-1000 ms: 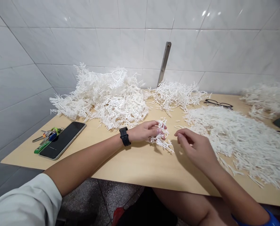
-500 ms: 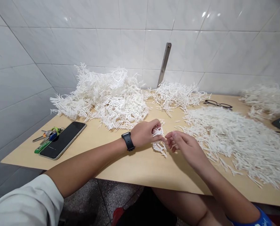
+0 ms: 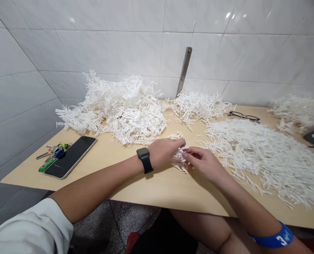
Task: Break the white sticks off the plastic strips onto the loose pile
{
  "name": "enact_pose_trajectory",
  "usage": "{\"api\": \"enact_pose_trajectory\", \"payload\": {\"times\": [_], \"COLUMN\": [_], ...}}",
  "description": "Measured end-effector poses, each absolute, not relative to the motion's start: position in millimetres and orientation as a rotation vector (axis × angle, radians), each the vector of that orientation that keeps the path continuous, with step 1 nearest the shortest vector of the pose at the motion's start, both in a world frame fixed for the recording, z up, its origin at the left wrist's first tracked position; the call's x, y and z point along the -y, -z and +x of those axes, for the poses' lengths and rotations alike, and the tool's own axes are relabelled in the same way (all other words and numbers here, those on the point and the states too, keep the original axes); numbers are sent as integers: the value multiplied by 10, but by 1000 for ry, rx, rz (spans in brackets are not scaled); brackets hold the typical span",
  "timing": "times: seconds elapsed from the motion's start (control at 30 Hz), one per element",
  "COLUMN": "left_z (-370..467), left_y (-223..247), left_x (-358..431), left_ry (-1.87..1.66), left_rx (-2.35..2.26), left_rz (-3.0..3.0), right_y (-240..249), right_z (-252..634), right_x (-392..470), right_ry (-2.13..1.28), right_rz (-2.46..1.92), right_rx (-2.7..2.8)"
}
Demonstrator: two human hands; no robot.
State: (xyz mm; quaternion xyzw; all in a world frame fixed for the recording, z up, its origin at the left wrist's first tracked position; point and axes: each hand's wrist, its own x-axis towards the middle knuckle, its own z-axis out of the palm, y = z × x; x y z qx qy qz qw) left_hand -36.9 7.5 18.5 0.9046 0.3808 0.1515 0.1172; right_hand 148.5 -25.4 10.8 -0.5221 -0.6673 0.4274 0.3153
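My left hand (image 3: 166, 151), with a black watch (image 3: 145, 159) on the wrist, is closed around a small clump of white branching strands (image 3: 180, 154). Some strand ends stick out below the fingers, just over the table. My right hand (image 3: 203, 160) meets it from the right, thumb and fingertips pinching the same clump. A few loose white bits (image 3: 176, 135) lie just behind the left hand. To the right of my right hand spreads a wide flat heap of white strands (image 3: 268, 158).
A tall tangled white pile (image 3: 119, 106) stands at the back left, a smaller pile (image 3: 200, 106) at the back middle. Glasses (image 3: 244, 116) lie at the back right. On the left are a phone (image 3: 71, 157) and keys (image 3: 52, 152). A metal bar (image 3: 184, 72) rises by the tiled wall.
My right hand has moved left and its fingertips have closed on the clump. My left hand has rolled slightly, turning the watch face upward.
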Motion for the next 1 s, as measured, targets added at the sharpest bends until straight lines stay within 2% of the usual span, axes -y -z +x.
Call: {"api": "enact_pose_trajectory", "payload": {"times": [0.2, 0.6, 0.8, 1.0], "left_z": [-426, -346, -317, -324], "left_y": [-173, -165, -129, -94], "left_x": [-147, -134, -80, -147], "left_ry": [-517, -814, -804, -799], "left_rx": [-878, -852, -885, -857], "left_rz": [2272, 2111, 2111, 1838], "right_y": [-116, -123, -53, -93], "right_z": [1565, 1551, 1496, 1536], "right_x": [252, 274, 281, 282], "right_ry": [-1284, -1342, -1405, -1424], "right_rz": [-1351, -1298, -1319, -1265], "right_rx": [1663, 1523, 1571, 1534]}}
